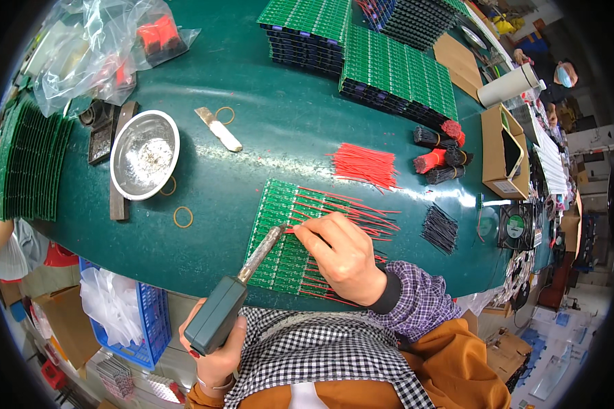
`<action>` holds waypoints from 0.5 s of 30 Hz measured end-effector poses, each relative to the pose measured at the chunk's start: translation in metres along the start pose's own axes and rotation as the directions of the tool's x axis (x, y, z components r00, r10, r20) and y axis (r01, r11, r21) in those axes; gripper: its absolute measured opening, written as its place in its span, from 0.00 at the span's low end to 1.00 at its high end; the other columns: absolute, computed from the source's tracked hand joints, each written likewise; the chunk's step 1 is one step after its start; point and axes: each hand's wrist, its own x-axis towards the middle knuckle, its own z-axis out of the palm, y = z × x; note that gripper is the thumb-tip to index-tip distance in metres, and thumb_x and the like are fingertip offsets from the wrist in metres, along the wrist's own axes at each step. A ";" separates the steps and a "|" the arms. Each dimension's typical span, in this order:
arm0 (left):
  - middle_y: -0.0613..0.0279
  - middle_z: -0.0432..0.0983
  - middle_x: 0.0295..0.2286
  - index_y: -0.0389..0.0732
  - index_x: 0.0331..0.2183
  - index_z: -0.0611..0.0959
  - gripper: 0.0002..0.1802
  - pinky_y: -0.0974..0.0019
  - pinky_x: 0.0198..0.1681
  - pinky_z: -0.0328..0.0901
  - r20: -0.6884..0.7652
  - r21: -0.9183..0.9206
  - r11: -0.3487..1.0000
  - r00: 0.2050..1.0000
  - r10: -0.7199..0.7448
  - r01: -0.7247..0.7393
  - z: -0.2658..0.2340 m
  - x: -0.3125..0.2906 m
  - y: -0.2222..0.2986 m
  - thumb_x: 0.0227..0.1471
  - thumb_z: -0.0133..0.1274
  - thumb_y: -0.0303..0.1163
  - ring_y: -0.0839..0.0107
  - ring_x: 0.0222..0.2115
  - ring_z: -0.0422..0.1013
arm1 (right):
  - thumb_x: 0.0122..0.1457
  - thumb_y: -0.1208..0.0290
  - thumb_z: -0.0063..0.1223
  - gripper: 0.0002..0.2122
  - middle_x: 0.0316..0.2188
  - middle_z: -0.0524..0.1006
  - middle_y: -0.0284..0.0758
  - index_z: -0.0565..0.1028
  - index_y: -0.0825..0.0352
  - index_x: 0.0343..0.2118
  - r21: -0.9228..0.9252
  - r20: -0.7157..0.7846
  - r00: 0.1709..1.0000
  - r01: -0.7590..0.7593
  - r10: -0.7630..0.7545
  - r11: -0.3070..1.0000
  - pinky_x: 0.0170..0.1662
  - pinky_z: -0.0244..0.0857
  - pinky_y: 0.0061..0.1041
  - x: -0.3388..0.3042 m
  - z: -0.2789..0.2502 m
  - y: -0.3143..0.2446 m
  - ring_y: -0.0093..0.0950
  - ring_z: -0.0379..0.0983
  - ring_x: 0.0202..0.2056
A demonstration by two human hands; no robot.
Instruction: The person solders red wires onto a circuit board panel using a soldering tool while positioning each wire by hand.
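My left hand (215,365) is closed round the dark green handle of a soldering iron (218,315). The iron's metal tip reaches up and right to a green circuit board panel (273,204) lying on the table in front of me. Over the panel, my right hand (341,259) pinches a red wire (290,230) close to the tip; the fingers partly hide it. Several more red wires (361,215) stick out from the panel toward the right, some passing under my right hand.
Beyond the panel lie loose red wires (365,165), with black wires (441,228) to the right. Bundled wires (440,160) sit near a cardboard box (501,153). Stacked boards (399,75) stand at the back. At left are a white-rimmed bowl (172,140) and upright boards (31,163). Another person (559,78) is far right.
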 end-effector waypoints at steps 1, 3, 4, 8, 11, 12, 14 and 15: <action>0.54 0.79 0.28 0.31 0.34 0.85 0.14 0.66 0.29 0.69 -0.001 0.009 1.000 1.000 0.006 -0.006 0.000 0.000 0.000 0.40 0.66 0.22 0.66 0.24 0.76 | 0.43 0.80 0.61 0.15 0.35 0.77 0.39 0.79 0.75 0.38 0.002 -0.001 1.000 0.001 -0.001 1.000 0.35 0.72 0.29 0.000 0.000 0.000 0.33 0.75 0.33; 0.54 0.79 0.28 0.31 0.34 0.85 0.14 0.66 0.29 0.69 0.001 0.017 1.000 1.000 0.012 -0.012 -0.002 0.000 0.002 0.40 0.66 0.22 0.66 0.24 0.75 | 0.43 0.80 0.61 0.15 0.35 0.77 0.39 0.79 0.75 0.38 -0.004 -0.003 1.000 0.001 -0.001 1.000 0.35 0.72 0.29 0.000 0.001 0.000 0.33 0.75 0.33; 0.57 0.81 0.31 0.31 0.38 0.85 0.15 0.67 0.33 0.70 0.046 0.009 0.999 0.998 -0.038 0.038 -0.005 -0.001 0.004 0.44 0.66 0.20 0.69 0.29 0.76 | 0.43 0.80 0.61 0.15 0.35 0.77 0.39 0.79 0.76 0.38 -0.010 -0.006 1.000 0.001 -0.001 1.000 0.35 0.72 0.30 0.000 0.001 0.001 0.33 0.75 0.33; 0.60 0.81 0.33 0.31 0.41 0.84 0.15 0.69 0.35 0.69 0.028 -0.016 0.999 0.998 -0.048 0.049 -0.010 -0.010 -0.003 0.48 0.66 0.18 0.72 0.30 0.75 | 0.43 0.80 0.61 0.15 0.35 0.77 0.39 0.79 0.76 0.38 -0.008 -0.002 1.000 0.001 -0.001 1.000 0.36 0.72 0.30 0.000 0.001 0.000 0.33 0.75 0.33; 0.60 0.81 0.33 0.30 0.41 0.84 0.15 0.69 0.34 0.69 -0.026 -0.005 0.999 0.999 -0.041 0.041 -0.012 -0.019 -0.014 0.48 0.66 0.18 0.73 0.29 0.74 | 0.44 0.80 0.61 0.15 0.34 0.77 0.39 0.79 0.75 0.38 -0.010 -0.010 1.000 0.008 -0.008 1.000 0.36 0.72 0.30 0.001 0.001 0.000 0.33 0.75 0.33; 0.60 0.81 0.33 0.30 0.41 0.84 0.15 0.69 0.34 0.69 -0.026 -0.006 0.999 0.999 -0.041 0.040 -0.013 -0.018 -0.014 0.48 0.66 0.18 0.73 0.29 0.74 | 0.44 0.81 0.61 0.15 0.34 0.77 0.39 0.79 0.75 0.38 -0.011 -0.006 1.000 0.005 -0.005 1.000 0.36 0.72 0.30 0.001 0.001 0.000 0.33 0.75 0.33; 0.60 0.80 0.33 0.30 0.41 0.84 0.15 0.70 0.33 0.68 0.035 0.014 0.999 0.999 -0.030 0.029 -0.014 -0.015 -0.012 0.49 0.65 0.18 0.74 0.28 0.73 | 0.44 0.81 0.61 0.14 0.35 0.77 0.39 0.79 0.75 0.38 -0.013 -0.003 1.000 0.002 -0.002 1.000 0.36 0.72 0.30 0.000 0.001 0.000 0.33 0.75 0.33; 0.60 0.80 0.33 0.30 0.41 0.84 0.15 0.70 0.33 0.68 0.034 0.014 0.999 0.999 -0.030 0.029 -0.014 -0.017 -0.013 0.49 0.65 0.18 0.74 0.28 0.73 | 0.44 0.81 0.61 0.14 0.35 0.77 0.39 0.79 0.75 0.38 -0.015 -0.003 1.000 0.000 0.000 1.000 0.36 0.72 0.30 0.000 0.001 -0.001 0.33 0.75 0.33</action>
